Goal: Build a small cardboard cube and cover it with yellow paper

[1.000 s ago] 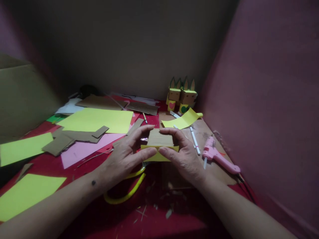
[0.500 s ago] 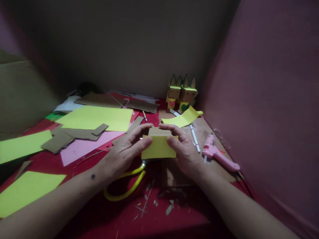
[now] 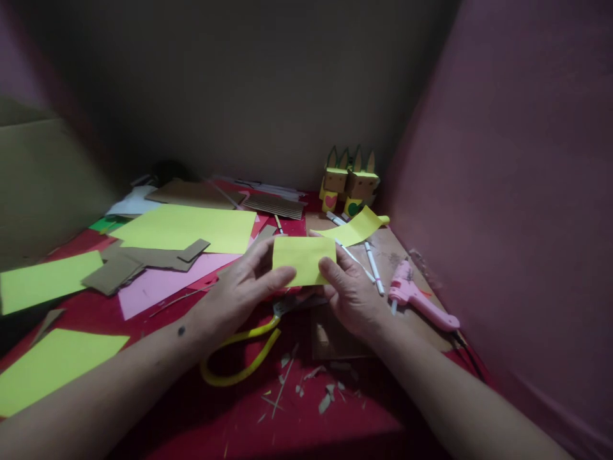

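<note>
Between my two hands is a small piece of yellow paper (image 3: 306,255), its face turned toward me. My left hand (image 3: 253,275) grips its left side, thumb on the front and fingers behind. On the other side my right hand (image 3: 352,287) pinches the right edge with its thumb in front. The cardboard piece seen with the paper earlier is hidden behind it. Just below the hands lie yellow-handled scissors (image 3: 244,377), their blades partly under my fingers.
A pink glue gun (image 3: 407,291), white markers (image 3: 374,268) and a curled yellow strip (image 3: 354,229) lie on a cardboard sheet (image 3: 335,335). Two cardboard figures (image 3: 352,185) stand behind. Yellow sheets (image 3: 191,227), cardboard scraps (image 3: 112,271) and pink paper (image 3: 163,287) cover the left; trimmings (image 3: 325,401) lie in front.
The yellow paper has tilted up and risen slightly, so it now covers the cardboard whose top showed before. My fingers have shifted lower behind it, and the scissor pivot has come into view.
</note>
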The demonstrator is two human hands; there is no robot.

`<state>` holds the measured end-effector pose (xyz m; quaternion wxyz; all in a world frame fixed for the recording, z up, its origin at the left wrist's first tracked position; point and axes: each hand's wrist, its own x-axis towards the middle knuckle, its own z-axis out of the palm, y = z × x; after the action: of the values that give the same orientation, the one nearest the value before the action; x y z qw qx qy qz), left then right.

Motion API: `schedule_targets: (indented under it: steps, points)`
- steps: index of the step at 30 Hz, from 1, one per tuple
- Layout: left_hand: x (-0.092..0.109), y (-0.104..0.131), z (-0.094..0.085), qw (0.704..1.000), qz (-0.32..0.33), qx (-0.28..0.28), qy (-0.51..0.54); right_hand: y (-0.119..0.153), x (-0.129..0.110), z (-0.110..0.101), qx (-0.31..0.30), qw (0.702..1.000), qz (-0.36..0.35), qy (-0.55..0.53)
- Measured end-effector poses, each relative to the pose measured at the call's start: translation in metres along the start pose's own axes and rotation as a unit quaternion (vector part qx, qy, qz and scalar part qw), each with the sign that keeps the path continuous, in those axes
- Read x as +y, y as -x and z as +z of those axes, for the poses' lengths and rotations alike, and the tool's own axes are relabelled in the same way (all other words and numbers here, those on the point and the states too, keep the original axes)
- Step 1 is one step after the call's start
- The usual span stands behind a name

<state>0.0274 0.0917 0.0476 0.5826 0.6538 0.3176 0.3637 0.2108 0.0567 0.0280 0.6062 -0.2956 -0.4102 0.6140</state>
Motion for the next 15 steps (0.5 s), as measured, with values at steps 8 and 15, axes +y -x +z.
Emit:
schedule_targets:
  steps: [8,15]
  points:
    - [0.0049,-0.0028,-0.0023,0.998,-0.005,-0.055,-0.001,0.0019,-0.0009,-0.0026,0.0,1.0,0.009,0.013]
    - [0.0024,0.0,-0.0024,0.999,-0.022,-0.023,-0.033,0.0048,-0.002,-0.0004,0.013,0.999,0.028,0.035]
